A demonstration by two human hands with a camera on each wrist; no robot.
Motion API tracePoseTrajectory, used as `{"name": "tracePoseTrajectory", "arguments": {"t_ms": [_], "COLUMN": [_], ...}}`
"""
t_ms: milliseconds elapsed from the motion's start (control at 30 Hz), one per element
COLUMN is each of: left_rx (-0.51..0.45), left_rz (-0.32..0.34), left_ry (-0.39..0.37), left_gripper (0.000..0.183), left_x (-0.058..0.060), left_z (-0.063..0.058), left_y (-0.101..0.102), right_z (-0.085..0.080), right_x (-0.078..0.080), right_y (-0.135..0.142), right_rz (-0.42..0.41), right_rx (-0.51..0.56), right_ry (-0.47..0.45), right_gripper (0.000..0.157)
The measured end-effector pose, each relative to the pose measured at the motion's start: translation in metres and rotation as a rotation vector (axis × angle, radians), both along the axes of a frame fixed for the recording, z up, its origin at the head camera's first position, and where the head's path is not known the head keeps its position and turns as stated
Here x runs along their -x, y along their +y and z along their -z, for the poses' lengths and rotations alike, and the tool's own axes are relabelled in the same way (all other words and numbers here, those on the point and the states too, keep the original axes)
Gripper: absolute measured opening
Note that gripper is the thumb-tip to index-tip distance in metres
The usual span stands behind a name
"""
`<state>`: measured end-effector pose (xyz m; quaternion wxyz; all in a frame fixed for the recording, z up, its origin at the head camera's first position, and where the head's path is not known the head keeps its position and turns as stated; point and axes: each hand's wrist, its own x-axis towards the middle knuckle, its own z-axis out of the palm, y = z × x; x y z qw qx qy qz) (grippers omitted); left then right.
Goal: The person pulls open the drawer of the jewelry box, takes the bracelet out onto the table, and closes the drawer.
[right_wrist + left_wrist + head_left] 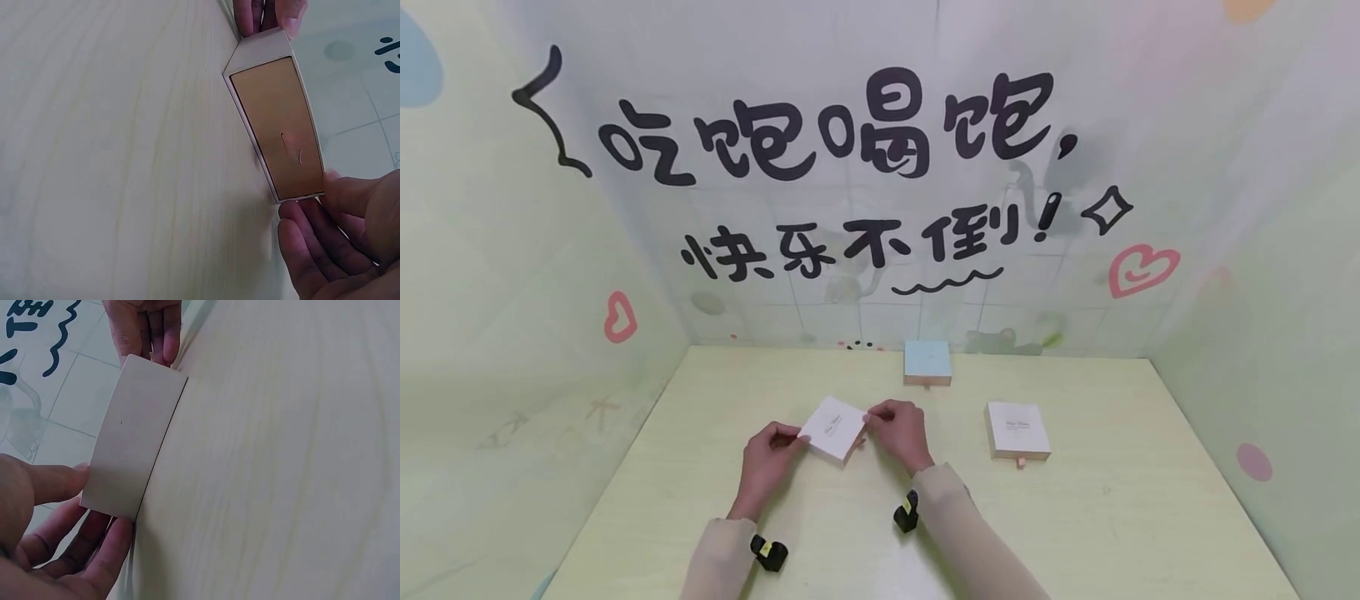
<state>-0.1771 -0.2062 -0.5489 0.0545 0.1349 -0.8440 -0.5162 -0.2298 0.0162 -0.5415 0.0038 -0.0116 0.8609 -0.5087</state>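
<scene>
A small white drawer-style gift box point(833, 427) with printed lettering on its lid is turned at an angle between both hands. My left hand point(767, 460) pinches its left corner, thumb at the upper edge and fingers around the end. At the opposite corner, my right hand point(904, 432) grips it the same way. A plain white side of the box point(134, 434) shows in the left wrist view. Facing the right wrist camera is the tan drawer front point(265, 112), slid fully in, with a small ribbon pull tab point(292, 150). The box's lower edge lies right at the tabletop.
Another white box point(1018, 427) lies on the pale wooden table point(1112, 517) to the right, its ribbon tab facing me. A light blue box point(927, 360) stands at the back edge against the printed wall point(820, 325). Fabric walls enclose the left and right sides.
</scene>
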Motion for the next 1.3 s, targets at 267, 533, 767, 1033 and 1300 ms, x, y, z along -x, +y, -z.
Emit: {"name": "tracePoseTrajectory", "arguments": {"t_ms": [267,533,767,1033,1300], "left_rx": [0.009,0.071,0.091,0.204,0.331], "left_rz": [-0.024,-0.047,-0.025,0.034,0.250], "left_ry": [0.019,0.034,0.049,0.080,0.132], "left_gripper": [0.020,0.017,0.018,0.031,0.055], "left_x": [-0.007,-0.016,-0.017,-0.011,0.009], "left_z": [0.001,0.000,-0.002,-0.009,-0.022], "left_y": [0.012,0.020,0.023,0.019,0.016], "right_z": [0.001,0.001,-0.001,-0.013,-0.015], "right_x": [0.013,0.020,0.022,0.023,0.021], "right_y": [-0.001,-0.004,-0.002,0.005,0.017], "right_rz": [-0.005,-0.059,-0.080,-0.168,-0.240], "right_rx": [-0.009,-0.023,-0.038,-0.054,0.015], "right_ry": [0.019,0.052,0.051,-0.013,-0.208], "right_gripper": [0.008,0.006,0.007,0.020,0.035]}}
